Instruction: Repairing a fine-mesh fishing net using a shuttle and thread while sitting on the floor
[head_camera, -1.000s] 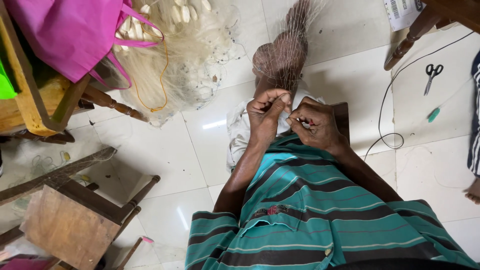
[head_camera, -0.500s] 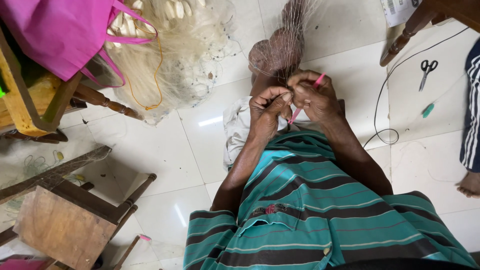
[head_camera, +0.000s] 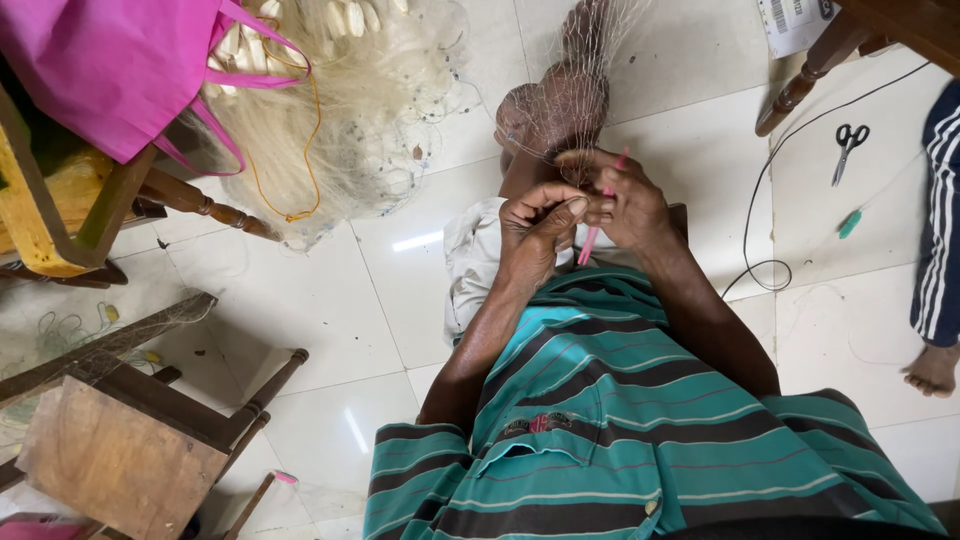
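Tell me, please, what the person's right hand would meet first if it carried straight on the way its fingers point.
Probably the left hand: the right hand, holding a pink tool, points its fingers toward it, almost touching. Fine netting lies close too; depth is unclear.

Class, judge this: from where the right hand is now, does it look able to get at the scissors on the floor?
Probably not directly: the right hand grips a pink tool at the net, while the scissors lie well off, beyond a black cable.

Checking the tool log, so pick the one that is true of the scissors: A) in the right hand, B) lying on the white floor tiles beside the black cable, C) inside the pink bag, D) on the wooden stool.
B: the scissors lie on the floor tiles just right of the black cable, away from both hands.
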